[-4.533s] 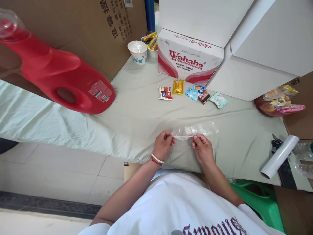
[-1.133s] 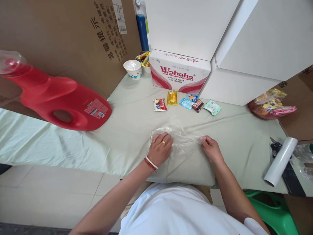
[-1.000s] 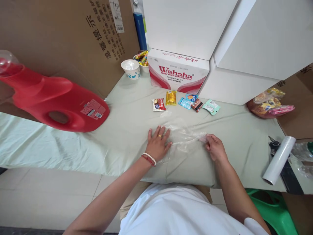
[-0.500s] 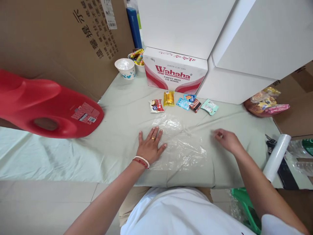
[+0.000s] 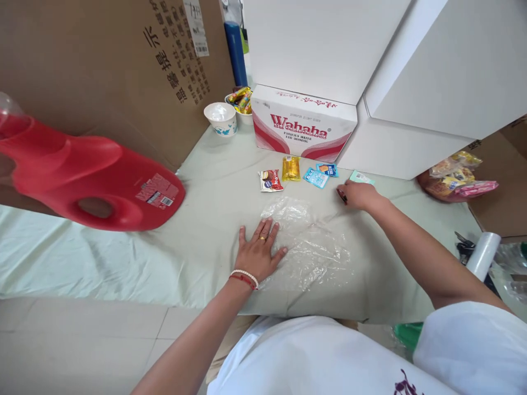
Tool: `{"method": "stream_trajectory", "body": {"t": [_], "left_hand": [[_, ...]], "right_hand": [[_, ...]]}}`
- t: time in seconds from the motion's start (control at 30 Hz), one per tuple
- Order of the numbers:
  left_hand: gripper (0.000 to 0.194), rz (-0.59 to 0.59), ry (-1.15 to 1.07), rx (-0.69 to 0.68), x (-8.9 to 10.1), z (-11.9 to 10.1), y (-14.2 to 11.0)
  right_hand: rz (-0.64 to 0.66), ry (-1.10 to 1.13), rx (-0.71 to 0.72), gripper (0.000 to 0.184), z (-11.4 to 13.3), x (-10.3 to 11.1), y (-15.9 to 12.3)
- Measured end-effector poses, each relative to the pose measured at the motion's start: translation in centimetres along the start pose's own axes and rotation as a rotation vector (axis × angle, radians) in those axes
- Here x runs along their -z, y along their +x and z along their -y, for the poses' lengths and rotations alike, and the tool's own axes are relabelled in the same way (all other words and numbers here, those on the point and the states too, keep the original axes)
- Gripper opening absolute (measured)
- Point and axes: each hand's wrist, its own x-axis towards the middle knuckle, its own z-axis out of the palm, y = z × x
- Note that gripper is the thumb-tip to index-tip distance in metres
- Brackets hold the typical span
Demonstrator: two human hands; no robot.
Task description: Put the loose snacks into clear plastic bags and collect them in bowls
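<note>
- Tabletop (image 5: pixel 214 186): cloth-covered, carries the items listed here.
- White boxes (image 5: pixel 313 44): stacked at the back, behind the Wahaha carton (image 5: pixel 302 123).
- Red bottle (image 5: pixel 102 164): large, off to the left, well apart from both hands.
- Clear plastic film (image 5: pixel 308 258): spread in front of the person, wrinkled; can't tell if bag or single sheet. Lying flatter than when both hands were working it about a second ago.
- Left hand (image 5: pixel 259 255): palm down, fingers splayed, at the film's left side; grip wide, nothing grasped. Seems to steady the film.
- Right hand (image 5: pixel 360 195): main change. Half a second ago it hung right of the film; now it's up by the snack row, grip closed with fingertips pinching the brown packet (image 5: pixel 341 193).
- Brown packet: mostly hidden by the fingers. Was lying against the blue sachets, now separate. Probably means the work has gone from spreading film to handling packets.
- Mint packet (image 5: pixel 363 177): just behind right hand, partly covered.
- Yellow packet (image 5: pixel 291 169) and red-and-white packet (image 5: pixel 270 181): side by side before the carton, untouched.
- Blue sachets (image 5: pixel 316 178): two, overlapping, left of right hand.
</note>
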Motion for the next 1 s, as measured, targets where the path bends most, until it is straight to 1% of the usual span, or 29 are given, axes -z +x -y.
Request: {"method": "stream_trajectory", "body": {"t": [0.07, 0.1, 0.13, 0.2, 0.27, 0.33, 0.37, 0.43, 0.53, 0.6, 0.63, 0.7, 0.73, 0.8, 0.87, 0.9, 0.97, 1.0], "left_hand": [[0.069, 0.005, -0.008, -0.005, 0.0, 0.0, 0.0], [0.069, 0.007, -0.008, -0.005, 0.0, 0.0, 0.0], [0.069, 0.007, -0.005, -0.004, 0.0, 0.0, 0.0], [0.069, 0.004, 0.005, 0.0, 0.0, 0.1, 0.1], [0.069, 0.0, 0.015, 0.007, -0.1, 0.1, 0.1], [0.069, -0.001, 0.02, 0.01, -0.1, 0.1, 0.1], [0.068, 0.001, 0.02, 0.008, 0.0, 0.1, 0.1], [0.068, 0.005, 0.022, 0.004, 0.0, 0.1, 0.1], [0.068, 0.002, 0.035, 0.007, 0.0, 0.1, 0.1], [0.068, 0.0, 0.045, 0.007, 0.0, 0.2, 0.2], [0.068, 0.001, 0.046, 0.003, 0.0, 0.2, 0.2], [0.068, 0.004, 0.04, -0.005, -0.1, 0.2, 0.3], [0.068, 0.003, 0.033, -0.008, -0.1, 0.2, 0.3], [0.068, -0.005, 0.014, -0.009, -0.1, 0.1, 0.3], [0.068, -0.013, -0.01, -0.005, -0.1, 0.1, 0.2], [0.068, -0.017, -0.024, -0.005, -0.1, 0.0, 0.2], [0.069, -0.029, -0.046, -0.009, -0.2, 0.0, 0.1], [0.069, -0.035, -0.053, -0.011, -0.2, 0.0, 0.0]], "right_hand": [[0.122, 0.04, 0.042, 0.061, -1.2, 0.1, -0.4], [0.135, 0.073, 0.067, 0.065, -1.4, 0.4, -0.1], [0.107, 0.111, 0.084, 0.066, -1.2, 0.7, 0.5], [-0.027, 0.187, 0.077, 0.065, 0.2, 1.5, 2.2], [-0.161, 0.253, 0.053, 0.061, 2.9, 2.4, 4.0], [-0.279, 0.321, 0.057, 0.051, 6.5, 3.2, 5.3], [-0.334, 0.357, 0.067, 0.046, 8.4, 3.6, 5.7], [-0.415, 0.431, 0.067, 0.046, 12.5, 4.1, 6.0], [-0.412, 0.514, 0.033, 0.058, 17.9, 4.6, 6.4], [-0.376, 0.564, -0.017, 0.059, 20.5, 5.0, 7.0], [-0.345, 0.599, -0.048, 0.059, 21.2, 5.2, 7.3], [-0.279, 0.665, -0.109, 0.057, 21.6, 5.4, 8.0], [-0.25, 0.687, -0.124, 0.055, 21.4, 5.5, 8.1], [-0.228, 0.705, -0.101, 0.047, 20.0, 5.5, 7.6], [-0.288, 0.736, -0.037, 0.038, 17.9, 5.6, 6.0], [-0.348, 0.774, 0.0, 0.036, 16.7, 5.7, 4.7], [-0.506, 0.894, 0.066, 0.042, 14.5, 6.1, 1.3], [-0.554, 0.969, 0.12, 0.046, 13.6, 6.3, -0.8]]}}
